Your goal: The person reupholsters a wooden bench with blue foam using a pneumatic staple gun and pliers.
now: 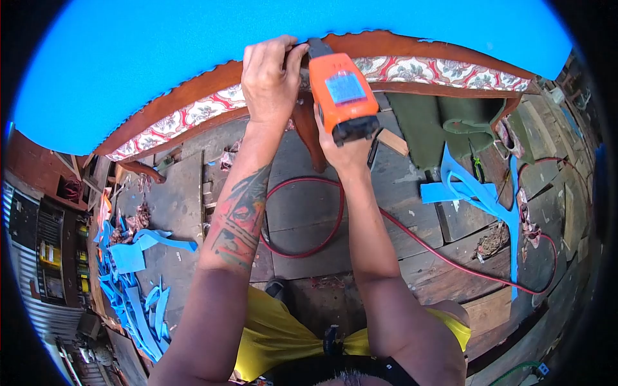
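A large sheet of blue foam [161,58] covers the top of a wooden seat frame [212,80] with red and white patterned fabric [418,69] along its front. My left hand [273,80] is at the foam's front edge, its thumb and fingers pressed together there. My right hand [344,151] is wrapped round the handle of an orange and black staple gun [341,90], which hides most of its fingers. The tool's black nose lies against the foam's edge, just right of my left fingertips.
A red hose [444,258] loops over the plank floor. Blue foam scraps [129,293] lie at the left, more strips [473,186] at the right. Green material [418,128], green-handled pliers [478,168] and a wood block [393,142] lie beyond my right hand.
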### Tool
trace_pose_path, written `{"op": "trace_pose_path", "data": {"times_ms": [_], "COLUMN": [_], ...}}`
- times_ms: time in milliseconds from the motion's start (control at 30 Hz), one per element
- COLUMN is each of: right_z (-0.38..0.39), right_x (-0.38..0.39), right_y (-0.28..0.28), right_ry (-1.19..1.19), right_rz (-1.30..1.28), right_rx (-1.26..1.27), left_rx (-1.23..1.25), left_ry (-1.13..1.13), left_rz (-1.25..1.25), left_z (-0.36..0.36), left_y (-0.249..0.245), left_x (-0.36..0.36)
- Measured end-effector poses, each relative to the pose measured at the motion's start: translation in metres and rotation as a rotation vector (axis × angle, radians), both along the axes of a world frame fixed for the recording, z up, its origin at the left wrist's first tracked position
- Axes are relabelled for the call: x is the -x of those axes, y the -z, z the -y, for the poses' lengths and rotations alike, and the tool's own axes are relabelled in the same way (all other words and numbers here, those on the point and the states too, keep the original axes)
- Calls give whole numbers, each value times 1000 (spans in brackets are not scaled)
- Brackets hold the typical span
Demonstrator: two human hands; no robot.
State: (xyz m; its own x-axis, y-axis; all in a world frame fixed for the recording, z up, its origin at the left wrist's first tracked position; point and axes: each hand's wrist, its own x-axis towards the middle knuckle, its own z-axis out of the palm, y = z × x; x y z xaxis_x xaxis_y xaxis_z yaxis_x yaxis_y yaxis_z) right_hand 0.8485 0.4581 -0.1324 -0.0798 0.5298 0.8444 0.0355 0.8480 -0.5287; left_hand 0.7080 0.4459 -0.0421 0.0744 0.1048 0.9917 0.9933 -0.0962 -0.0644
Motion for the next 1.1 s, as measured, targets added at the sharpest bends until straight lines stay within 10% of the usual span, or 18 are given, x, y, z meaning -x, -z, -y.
{"op": "trace_pose_path", "data": {"times_ms": [1100], "right_z": [-10], "right_x": [10], "right_y": [-9], "right_ry": [20], "right_rz": [-68], "right_rx": [-96], "left_rx": [-3], "left_ry": [-263], "left_rz": [151], "left_z": [0], "left_y": [1], "left_x": [-7]}}
